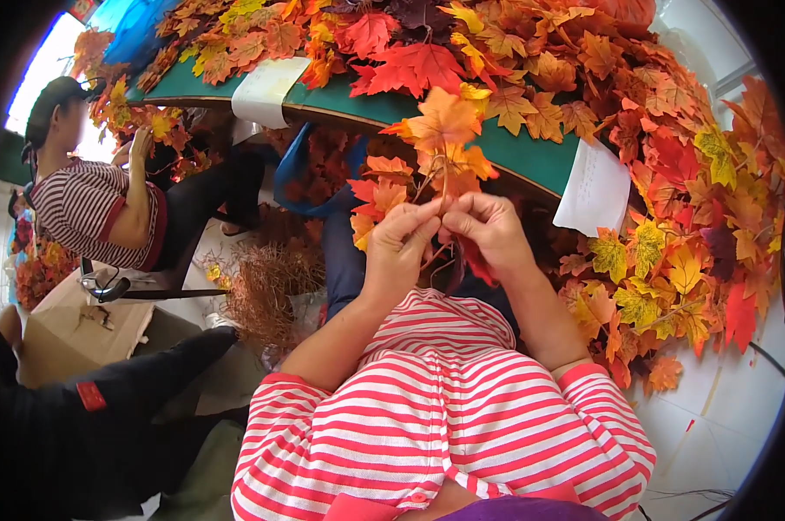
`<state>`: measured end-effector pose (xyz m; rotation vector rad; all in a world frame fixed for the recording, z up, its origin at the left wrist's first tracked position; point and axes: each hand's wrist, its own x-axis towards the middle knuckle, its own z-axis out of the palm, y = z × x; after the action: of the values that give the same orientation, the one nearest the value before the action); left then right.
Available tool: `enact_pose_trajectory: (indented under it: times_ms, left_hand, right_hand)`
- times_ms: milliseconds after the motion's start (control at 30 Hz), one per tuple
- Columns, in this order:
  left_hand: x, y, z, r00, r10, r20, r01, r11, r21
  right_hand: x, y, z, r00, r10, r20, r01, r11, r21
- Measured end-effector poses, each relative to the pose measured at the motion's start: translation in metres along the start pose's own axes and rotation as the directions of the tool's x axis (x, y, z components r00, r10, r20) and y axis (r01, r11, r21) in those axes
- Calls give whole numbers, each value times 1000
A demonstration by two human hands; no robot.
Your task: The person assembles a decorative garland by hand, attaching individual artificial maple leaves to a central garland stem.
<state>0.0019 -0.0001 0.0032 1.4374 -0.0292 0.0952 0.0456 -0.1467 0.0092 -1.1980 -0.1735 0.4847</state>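
I hold an artificial maple leaf branch [444, 126] with orange, red and yellow leaves in front of my chest, close to the table's near edge. My left hand [399, 247] is closed, thumb and fingertips pinching the thin brown stem. Right beside it, almost touching, my right hand [496, 234] pinches the same stem. A dark red leaf [477, 260] hangs just under my right hand. The exact spot where the fingertips meet is partly hidden by the fingers.
A green table [531, 156] carries heaped autumn leaves [601, 61], and paper sheets [594, 187] hang over its edge. More leaves spill down at right. At left, a co-worker [97, 204] handles leaves. Bare brown stems [266, 291] and a cardboard box [84, 334] are on the floor.
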Motion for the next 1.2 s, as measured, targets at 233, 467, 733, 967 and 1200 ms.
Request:
enact_pose_trajectory:
  times_ms: [233,467,733,967,1200]
  left_hand:
    - [0,10,-12,956,-256,143,281,660,-696]
    - [-7,16,-11,919,-317,236,395,732,-554]
    - [-9,12,-6,909,-406,90,367,680,-635]
    - [-11,6,1,879,-439,187,444,608,-658]
    - [-1,-9,-24,906,-390,165,277,253,-927]
  right_hand:
    - [24,-23,-5,992,-84,94,87,996,-28]
    - [26,-22,-3,993,-83,88,95,986,-139]
    - [11,-49,10,906,-356,230,405,565,-719]
    - [30,-47,-32,846,-295,444,526,595,-608]
    - [33,-113,-78,836,-546,-56,162,343,-925]
